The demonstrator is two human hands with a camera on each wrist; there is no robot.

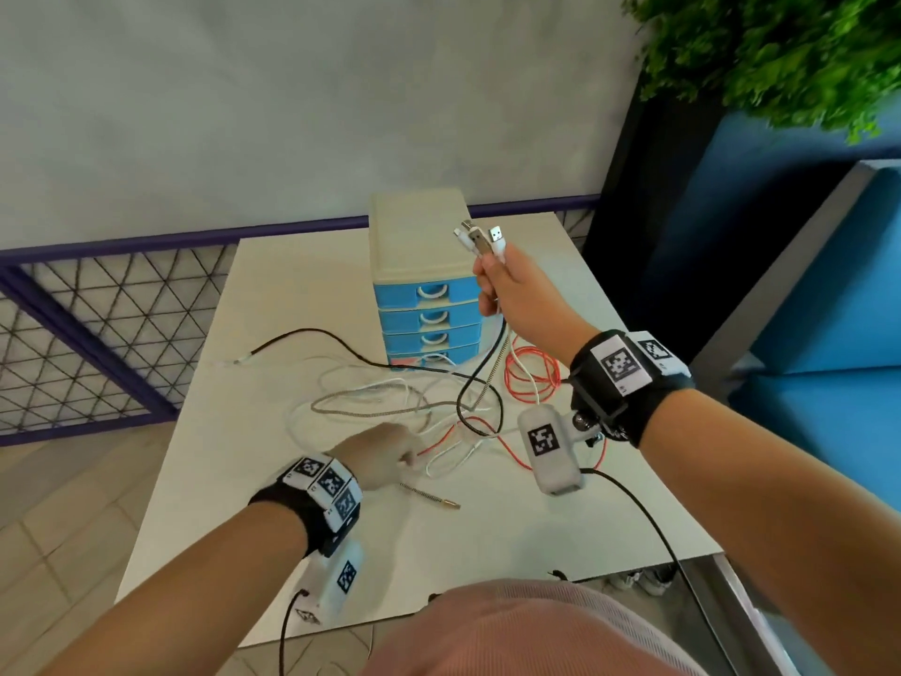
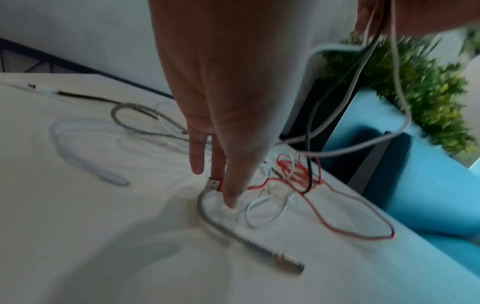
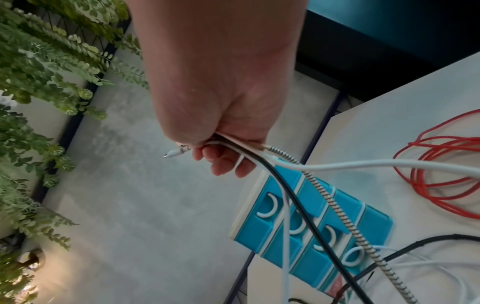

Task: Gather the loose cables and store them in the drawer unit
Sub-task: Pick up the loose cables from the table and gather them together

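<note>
White table backs onto a grey wall, with a purple-framed mesh railing along the wall's base on the left. Leafy green plant top right, over a blue upholstered seat. Light tiled floor shows left of the table.

A small drawer unit with a cream top and four closed blue drawers stands upright at the table's far side. Loose cables, white, black, braided grey and red, lie tangled on the table in front of it. Several plug ends are gathered, raised above the unit's right side.
</note>
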